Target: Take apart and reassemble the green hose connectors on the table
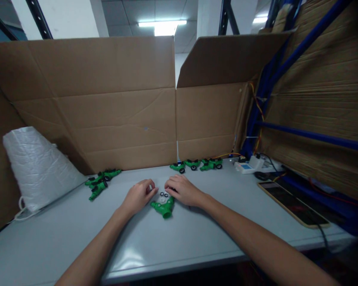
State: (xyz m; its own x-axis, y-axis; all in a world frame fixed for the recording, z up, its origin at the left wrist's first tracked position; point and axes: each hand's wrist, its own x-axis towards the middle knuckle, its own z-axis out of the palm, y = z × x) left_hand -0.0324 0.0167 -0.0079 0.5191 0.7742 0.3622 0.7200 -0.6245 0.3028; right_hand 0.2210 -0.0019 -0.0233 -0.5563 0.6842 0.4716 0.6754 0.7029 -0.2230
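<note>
A green plastic pipe fitting with several openings (164, 208) lies on the table between my hands. Just behind it are small black rings (166, 195) and a pale, clear-looking ring (162, 200). My left hand (140, 195) rests left of the rings, fingers curled, with a gap between thumb and forefinger and nothing visible in it. On the right, my right hand (183, 190) has its fingers bent and pressed together above the fitting's right end. A dark bit shows under these fingers; what it is, I cannot make out.
Green fittings with black parts stand in a group at the back (193, 164) and another at left (98, 183). A white sack (41, 171) leans at far left. A phone-like device (292, 202) and a power strip (247, 166) with cables lie right. Cardboard walls (122, 119) enclose the table.
</note>
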